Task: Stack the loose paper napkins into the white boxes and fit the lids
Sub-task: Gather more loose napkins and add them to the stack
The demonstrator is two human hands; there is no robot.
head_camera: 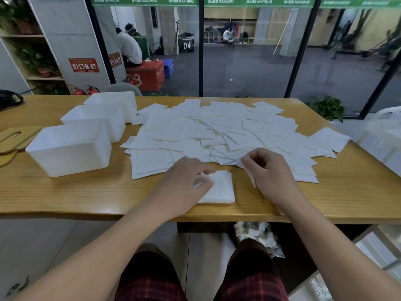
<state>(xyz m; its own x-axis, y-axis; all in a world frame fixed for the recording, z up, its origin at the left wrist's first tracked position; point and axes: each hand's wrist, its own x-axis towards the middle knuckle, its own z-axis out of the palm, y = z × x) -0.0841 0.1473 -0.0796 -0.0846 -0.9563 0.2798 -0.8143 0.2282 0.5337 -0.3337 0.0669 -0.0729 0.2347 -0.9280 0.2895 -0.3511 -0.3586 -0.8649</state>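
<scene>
White paper makes up the small squared stack of napkins (221, 189) lying nearest the front edge of the long wooden table (65, 192). The left hand (184, 183) rests on the stack's left side, its fingers lying fairly straight over the top sheet. Just right of the stack, the right hand (268, 170) has its fingers curled inward and pinches a single thin white napkin (251, 178) that hangs down from the fingertips, its lower edge close to the tabletop.

Beyond both hands, a wide heap of loose white paper napkins (217, 131) spreads over the middle of the table, overlapping at all angles and reaching almost to the far edge.

To the left of the heap, three white rectangular plastic boxes stand in a diagonal row, all without lids. The nearest box (69, 148) stands apart from the heap; the middle box (95, 120) sits just behind it, and the farthest box (112, 103) is just behind that, close to the heap's far left corner. Flat light wooden lids (13, 140) with a curved slot lie at the table's left edge, just beside the nearest box.

Past the table's far edge a glass wall with black frames (201, 61) looks onto a grey-floored hall.
</scene>
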